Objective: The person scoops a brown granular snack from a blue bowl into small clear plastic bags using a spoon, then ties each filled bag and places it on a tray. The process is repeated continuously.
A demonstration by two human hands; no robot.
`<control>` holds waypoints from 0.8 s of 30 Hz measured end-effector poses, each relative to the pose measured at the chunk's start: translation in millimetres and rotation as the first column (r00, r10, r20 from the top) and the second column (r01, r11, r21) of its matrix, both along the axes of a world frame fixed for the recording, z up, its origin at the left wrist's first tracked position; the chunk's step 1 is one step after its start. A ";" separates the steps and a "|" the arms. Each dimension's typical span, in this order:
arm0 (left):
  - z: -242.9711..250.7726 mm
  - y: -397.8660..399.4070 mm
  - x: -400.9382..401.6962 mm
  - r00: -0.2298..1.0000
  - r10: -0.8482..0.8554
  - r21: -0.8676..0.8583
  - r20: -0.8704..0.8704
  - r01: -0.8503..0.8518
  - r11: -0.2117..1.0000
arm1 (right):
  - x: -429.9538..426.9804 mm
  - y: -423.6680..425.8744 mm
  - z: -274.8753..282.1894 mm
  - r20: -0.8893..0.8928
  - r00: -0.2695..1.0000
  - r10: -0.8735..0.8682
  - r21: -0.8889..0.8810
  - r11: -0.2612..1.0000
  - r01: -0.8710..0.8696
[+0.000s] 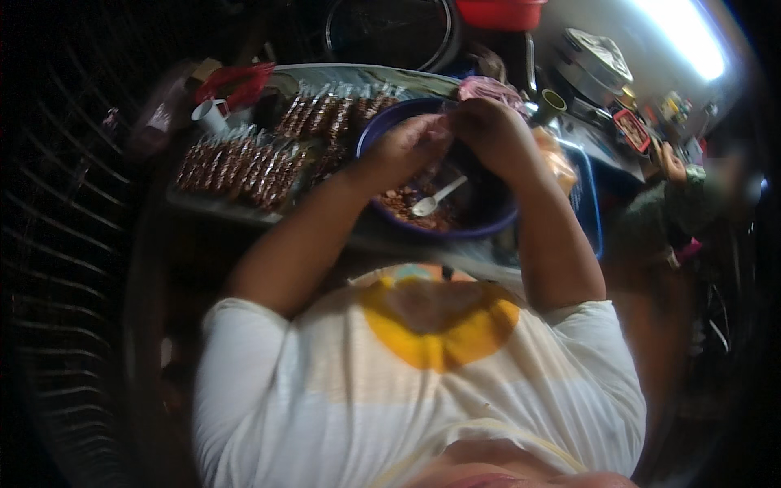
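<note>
My left hand [418, 140] and my right hand [497, 131] meet above the far part of a purple plastic basin [470, 233]. Their fingers pinch together around what looks like thin clear plastic [450, 106]; blur and the fingers hide most of it. Inside the basin, a white plastic spoon [436, 198] rests on loose peanuts [421, 216], which lie towards the near left side. To the left of the basin, many slim clear packets with reddish-brown filling lie in rows, a near row [241, 168] and a far row [326, 113].
A white cup [209, 116] and a red plastic bag [241, 82] stand beyond the near packets. Right of the basin are a pink plastic bag [491, 90], a green cup [551, 104] and a blue-rimmed tray [595, 201]. Another person [671, 201] is at the right. A pot [595, 64] stands behind.
</note>
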State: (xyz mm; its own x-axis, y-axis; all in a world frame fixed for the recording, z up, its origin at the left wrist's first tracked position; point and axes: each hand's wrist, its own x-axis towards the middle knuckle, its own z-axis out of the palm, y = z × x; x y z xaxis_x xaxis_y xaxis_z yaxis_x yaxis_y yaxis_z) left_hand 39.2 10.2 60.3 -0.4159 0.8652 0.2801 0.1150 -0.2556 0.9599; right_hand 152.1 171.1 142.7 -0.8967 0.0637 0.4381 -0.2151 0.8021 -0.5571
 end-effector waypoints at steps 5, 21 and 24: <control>-29.1 21.3 16.1 0.839 0.314 0.038 -0.446 -0.332 0.942 | 6.5 -1.6 -3.8 0.017 0.999 -0.051 -0.030 0.998 0.052; 23.3 11.1 30.8 0.266 0.354 0.157 -0.897 -0.557 0.815 | 28.5 9.7 -74.7 0.279 0.938 0.208 -0.925 0.321 0.204; 32.7 31.8 37.5 0.383 0.460 0.216 -0.801 -0.531 0.819 | 37.5 3.0 -82.8 0.030 0.878 0.478 -0.991 -0.097 0.087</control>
State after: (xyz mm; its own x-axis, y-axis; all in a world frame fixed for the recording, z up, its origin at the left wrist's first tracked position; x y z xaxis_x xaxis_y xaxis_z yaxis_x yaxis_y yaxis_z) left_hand 76.6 42.0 93.0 -0.4073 0.6136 0.6765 0.9052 0.1724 0.3886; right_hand 189.7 174.1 59.9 -0.9879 -0.0521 -0.1458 0.1431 -0.6669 -0.7312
